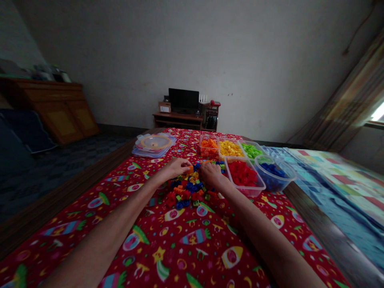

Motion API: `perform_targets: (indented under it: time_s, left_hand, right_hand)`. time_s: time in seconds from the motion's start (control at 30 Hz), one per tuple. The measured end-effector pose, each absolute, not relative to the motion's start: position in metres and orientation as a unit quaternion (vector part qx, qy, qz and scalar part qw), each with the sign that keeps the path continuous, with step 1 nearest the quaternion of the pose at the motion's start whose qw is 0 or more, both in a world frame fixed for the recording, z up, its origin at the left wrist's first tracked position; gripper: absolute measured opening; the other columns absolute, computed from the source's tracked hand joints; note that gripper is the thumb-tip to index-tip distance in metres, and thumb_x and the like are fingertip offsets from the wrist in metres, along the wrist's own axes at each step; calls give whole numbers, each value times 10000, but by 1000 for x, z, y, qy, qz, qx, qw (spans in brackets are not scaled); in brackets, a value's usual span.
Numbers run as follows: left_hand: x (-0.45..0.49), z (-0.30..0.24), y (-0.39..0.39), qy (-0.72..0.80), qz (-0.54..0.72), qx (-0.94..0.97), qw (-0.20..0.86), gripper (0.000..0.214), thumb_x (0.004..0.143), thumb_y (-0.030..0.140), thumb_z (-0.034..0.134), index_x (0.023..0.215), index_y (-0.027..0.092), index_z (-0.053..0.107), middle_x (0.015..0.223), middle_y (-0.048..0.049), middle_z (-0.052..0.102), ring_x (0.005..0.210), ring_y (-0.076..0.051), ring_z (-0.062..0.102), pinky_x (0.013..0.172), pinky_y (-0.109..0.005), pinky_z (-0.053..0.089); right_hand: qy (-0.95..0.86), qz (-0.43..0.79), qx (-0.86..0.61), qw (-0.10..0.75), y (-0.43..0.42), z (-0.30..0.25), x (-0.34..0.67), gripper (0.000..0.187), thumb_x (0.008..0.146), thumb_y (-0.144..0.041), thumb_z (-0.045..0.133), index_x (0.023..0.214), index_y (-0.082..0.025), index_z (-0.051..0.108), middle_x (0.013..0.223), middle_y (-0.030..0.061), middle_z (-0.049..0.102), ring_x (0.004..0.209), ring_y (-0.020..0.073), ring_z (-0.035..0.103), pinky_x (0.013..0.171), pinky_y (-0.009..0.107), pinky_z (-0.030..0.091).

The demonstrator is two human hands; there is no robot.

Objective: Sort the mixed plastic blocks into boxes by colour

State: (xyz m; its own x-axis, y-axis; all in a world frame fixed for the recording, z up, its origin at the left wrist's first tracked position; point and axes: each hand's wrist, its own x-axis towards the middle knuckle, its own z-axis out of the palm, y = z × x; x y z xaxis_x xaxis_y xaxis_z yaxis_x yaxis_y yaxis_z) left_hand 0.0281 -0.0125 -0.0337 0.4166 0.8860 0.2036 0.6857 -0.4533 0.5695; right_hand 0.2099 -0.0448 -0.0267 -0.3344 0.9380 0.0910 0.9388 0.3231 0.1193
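A heap of small mixed-colour plastic bricks (189, 190) lies on a red cloth with rocket prints (180, 240). My left hand (177, 167) rests at the heap's far left edge, fingers curled, pinching an orange brick (190, 169). My right hand (211, 174) sits on the heap's right side, fingers bent down into the bricks; what they hold, if anything, is hidden. Clear tubs stand just beyond: orange bricks (209, 146), yellow bricks (230, 149), green bricks (251, 150), red bricks (243, 174), and a round tub of blue bricks (273, 172).
A stack of clear tub lids (154, 144) lies at the far left of the cloth. A blue patterned cloth (330, 188) covers the right side. Beyond stand a low desk with a dark monitor (183, 101) and a wooden cabinet (57, 108) at left.
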Motion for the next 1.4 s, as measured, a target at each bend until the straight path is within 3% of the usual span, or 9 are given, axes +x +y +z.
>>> perform_targets:
  time_s: [0.77, 1.03, 1.17, 1.4]
  left_hand:
    - [32, -35, -13, 486, 219, 826, 184, 304, 715, 278, 507, 872, 140, 728, 771, -36, 727, 663, -157, 622, 568, -202, 439]
    - [30, -35, -11, 492, 217, 822, 187, 304, 712, 278, 520, 886, 152, 735, 866, -47, 748, 766, -189, 660, 685, -236, 485]
    - [30, -34, -12, 497, 214, 819, 189, 321, 713, 266, 514, 917, 145, 731, 902, -54, 748, 789, -196, 666, 693, -243, 491]
    - [27, -38, -10, 489, 219, 821, 197, 349, 714, 258, 497, 942, 124, 724, 903, -73, 745, 792, -199, 667, 683, -248, 497]
  right_hand:
    - [-805, -65, -589, 24, -42, -30, 219, 352, 926, -259, 368, 1152, -154, 617, 1107, 149, 654, 1024, 255, 618, 810, 329, 479]
    - [-796, -45, -596, 97, -40, -23, 222, 318, 932, -256, 363, 1053, -180, 647, 993, 128, 690, 930, 227, 652, 743, 283, 461]
    - [-783, -49, -613, 95, -32, -23, 221, 318, 912, -210, 373, 1064, -155, 646, 1000, 151, 672, 901, 235, 654, 724, 291, 463]
    - [-826, -78, -556, 53, -19, -34, 210, 322, 900, -138, 371, 1063, -124, 649, 1090, 171, 642, 1069, 246, 567, 814, 303, 469]
